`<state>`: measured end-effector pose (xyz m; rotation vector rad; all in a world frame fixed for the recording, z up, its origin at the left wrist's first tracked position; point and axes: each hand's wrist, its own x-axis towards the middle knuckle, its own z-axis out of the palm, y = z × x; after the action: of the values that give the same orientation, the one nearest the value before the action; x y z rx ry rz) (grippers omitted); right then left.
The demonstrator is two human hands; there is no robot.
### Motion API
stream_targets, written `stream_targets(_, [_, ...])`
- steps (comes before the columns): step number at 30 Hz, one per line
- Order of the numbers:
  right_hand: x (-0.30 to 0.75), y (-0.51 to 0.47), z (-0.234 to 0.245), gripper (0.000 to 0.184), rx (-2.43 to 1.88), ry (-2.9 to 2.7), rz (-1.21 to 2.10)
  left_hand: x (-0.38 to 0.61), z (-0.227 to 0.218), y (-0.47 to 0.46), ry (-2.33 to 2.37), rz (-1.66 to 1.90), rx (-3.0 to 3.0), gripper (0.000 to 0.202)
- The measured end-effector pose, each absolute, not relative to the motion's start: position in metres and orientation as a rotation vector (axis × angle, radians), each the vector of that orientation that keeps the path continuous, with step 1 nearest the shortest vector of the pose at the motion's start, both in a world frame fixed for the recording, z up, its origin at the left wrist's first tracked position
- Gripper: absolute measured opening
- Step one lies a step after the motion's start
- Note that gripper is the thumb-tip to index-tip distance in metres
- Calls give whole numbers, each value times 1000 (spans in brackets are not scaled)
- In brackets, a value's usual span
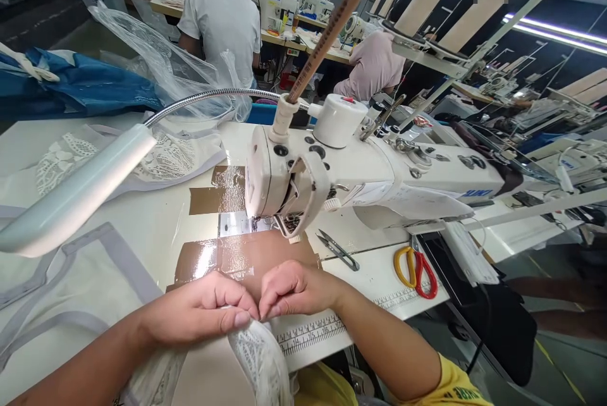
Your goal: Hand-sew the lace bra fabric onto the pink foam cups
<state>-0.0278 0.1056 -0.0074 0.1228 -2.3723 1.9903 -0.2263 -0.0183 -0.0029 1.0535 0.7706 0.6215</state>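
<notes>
White lace fabric (263, 365), joined to a smooth beige piece (203, 375), hangs over the table's front edge toward my lap. My left hand (203, 308) pinches its upper edge between thumb and fingers. Close beside it, my right hand (296, 292) is closed in a pinch at the same edge, with the fingertips of both hands nearly touching. What lies exactly between the right fingertips is mostly hidden. Just beyond both hands stands a white sewing machine (332, 172), its needle area over a bed covered with brown tape (203, 260).
Thread snips (337, 249) and scissors with yellow and red handles (416, 272) lie to the right. A printed ruler (313, 332) runs along the front edge. Grey-edged lace pieces (175, 156) spread leftward under a lamp (80, 188). Two people sit at machines beyond.
</notes>
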Motion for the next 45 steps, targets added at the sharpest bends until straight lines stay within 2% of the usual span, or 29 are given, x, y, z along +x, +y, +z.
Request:
stream_targets(18, [-28, 97, -10, 23, 113, -2219, 2190, -224, -4, -18, 706, 636, 999, 34])
stream_targets(37, [-33, 101, -4, 33, 306, -2287, 1906, -225, -3, -17, 743, 590, 1046, 34])
stream_targets(45, [-31, 100, 3, 29, 270, -2360, 1806, -224, 0, -18, 775, 576, 1033, 32])
